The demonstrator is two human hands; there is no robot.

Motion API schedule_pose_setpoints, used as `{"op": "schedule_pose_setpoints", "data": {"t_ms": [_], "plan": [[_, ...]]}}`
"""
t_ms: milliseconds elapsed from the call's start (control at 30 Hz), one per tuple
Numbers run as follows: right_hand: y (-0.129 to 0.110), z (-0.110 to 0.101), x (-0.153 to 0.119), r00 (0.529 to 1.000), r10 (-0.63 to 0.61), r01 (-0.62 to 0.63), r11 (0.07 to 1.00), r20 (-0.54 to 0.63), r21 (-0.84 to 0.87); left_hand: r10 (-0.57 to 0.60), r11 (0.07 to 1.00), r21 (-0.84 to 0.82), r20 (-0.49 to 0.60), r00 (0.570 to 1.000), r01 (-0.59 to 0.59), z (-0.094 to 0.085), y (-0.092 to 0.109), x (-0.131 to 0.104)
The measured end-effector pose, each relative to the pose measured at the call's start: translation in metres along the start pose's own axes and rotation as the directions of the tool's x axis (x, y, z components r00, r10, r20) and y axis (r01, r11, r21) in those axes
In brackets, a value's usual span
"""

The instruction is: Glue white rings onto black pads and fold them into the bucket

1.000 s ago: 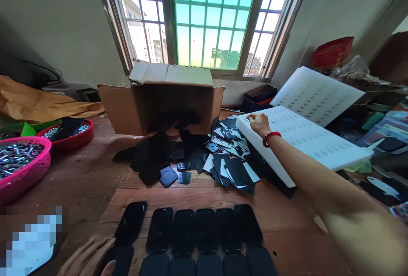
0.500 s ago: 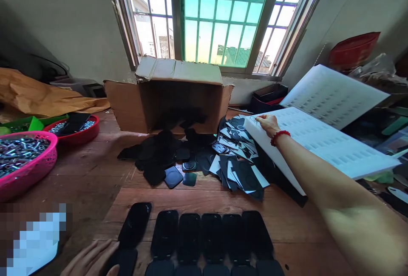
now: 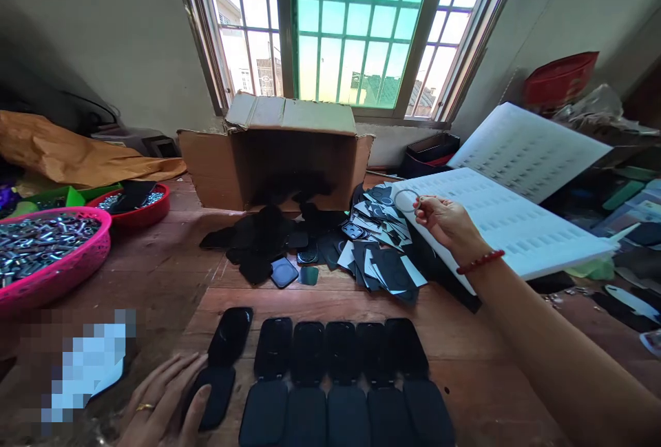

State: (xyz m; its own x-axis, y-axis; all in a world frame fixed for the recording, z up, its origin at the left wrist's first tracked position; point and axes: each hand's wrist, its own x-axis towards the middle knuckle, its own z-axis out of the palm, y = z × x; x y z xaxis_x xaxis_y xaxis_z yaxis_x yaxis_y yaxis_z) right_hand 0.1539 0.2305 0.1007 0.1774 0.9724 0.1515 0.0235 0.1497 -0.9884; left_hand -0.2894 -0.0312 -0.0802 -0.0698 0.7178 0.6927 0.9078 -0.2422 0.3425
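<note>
My right hand (image 3: 443, 221), with a red bead bracelet at the wrist, pinches a thin round ring (image 3: 407, 200) above the edge of a white foam tray (image 3: 496, 216). At the lower left, my left hand (image 3: 168, 399) rests with fingers spread on a black folding case (image 3: 222, 392) that lies open on the wooden surface. Beside it lies a row of several similar black cases (image 3: 307, 350), also unfolded. Behind them is a pile of black and white cards (image 3: 385, 275), next to a heap of dark pieces (image 3: 268, 237).
An open cardboard box (image 3: 206, 168) stands below the window. At left are a pink basket (image 3: 77, 275) of small metal parts and a red basket (image 3: 155, 214). A second foam sheet (image 3: 531, 151) leans at right. A pixelated light object (image 3: 93, 364) lies at lower left.
My right hand has lifted off the foam tray and now shows the ring in its fingers. The view has shifted slightly, and more of my left hand and the cases shows.
</note>
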Motion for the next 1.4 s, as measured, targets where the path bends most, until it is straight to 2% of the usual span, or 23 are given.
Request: {"op": "schedule_pose_setpoints", "data": {"t_ms": [67, 167, 267, 333, 400, 500, 567, 700, 767, 933, 1233, 1400], "plan": [[0.002, -0.002, -0.033, 0.997, 0.025, -0.026, 0.999, 0.072, 0.024, -0.037, 0.999, -0.008, 0.031, 0.999, 0.037, -0.005, 0.004, 0.004], [0.005, -0.01, -0.079, 0.987, 0.07, -0.071, 0.997, 0.143, 0.004, -0.033, 0.999, -0.009, 0.055, 0.998, 0.033, -0.012, 0.013, 0.015], [0.012, -0.022, -0.119, 0.972, 0.089, -0.053, 0.985, 0.219, -0.165, -0.015, 1.0, -0.018, 0.082, 0.997, 0.017, -0.012, 0.036, 0.031], [0.02, -0.028, -0.14, 0.959, 0.034, 0.072, 0.931, 0.28, -0.359, 0.024, 0.999, -0.038, 0.112, 0.993, -0.02, -0.004, 0.062, 0.04], [0.033, -0.031, -0.158, 0.936, -0.077, 0.255, 0.822, 0.345, -0.509, 0.123, 0.989, -0.105, 0.181, 0.976, -0.106, 0.009, 0.094, 0.045], [0.056, -0.033, -0.178, 0.857, -0.226, 0.49, 0.632, 0.463, -0.6, 0.214, 0.972, -0.164, 0.297, 0.931, -0.171, 0.034, 0.145, 0.045], [0.071, -0.033, -0.188, 0.807, -0.262, 0.577, 0.543, 0.529, -0.61, 0.238, 0.966, -0.187, 0.364, 0.901, -0.18, 0.048, 0.175, 0.044], [0.091, -0.032, -0.198, 0.76, -0.278, 0.638, 0.485, 0.587, -0.597, 0.254, 0.965, -0.189, 0.476, 0.842, -0.184, 0.069, 0.214, 0.045], [0.096, -0.032, -0.2, 0.744, -0.278, 0.659, 0.456, 0.607, -0.599, 0.238, 0.97, -0.161, 0.509, 0.827, -0.18, 0.077, 0.224, 0.047], [0.1, -0.033, -0.201, 0.727, -0.264, 0.68, 0.404, 0.634, -0.612, 0.197, 0.98, -0.083, 0.527, 0.827, -0.181, 0.091, 0.234, 0.053], [0.102, -0.037, -0.203, 0.717, -0.248, 0.685, 0.422, 0.652, -0.594, 0.213, 0.975, -0.066, 0.575, 0.79, -0.215, 0.104, 0.24, 0.062], [0.104, -0.047, -0.2, 0.755, -0.273, 0.646, 0.462, 0.596, -0.607, 0.229, 0.971, -0.079, 0.574, 0.786, -0.226, 0.103, 0.241, 0.064]]}}
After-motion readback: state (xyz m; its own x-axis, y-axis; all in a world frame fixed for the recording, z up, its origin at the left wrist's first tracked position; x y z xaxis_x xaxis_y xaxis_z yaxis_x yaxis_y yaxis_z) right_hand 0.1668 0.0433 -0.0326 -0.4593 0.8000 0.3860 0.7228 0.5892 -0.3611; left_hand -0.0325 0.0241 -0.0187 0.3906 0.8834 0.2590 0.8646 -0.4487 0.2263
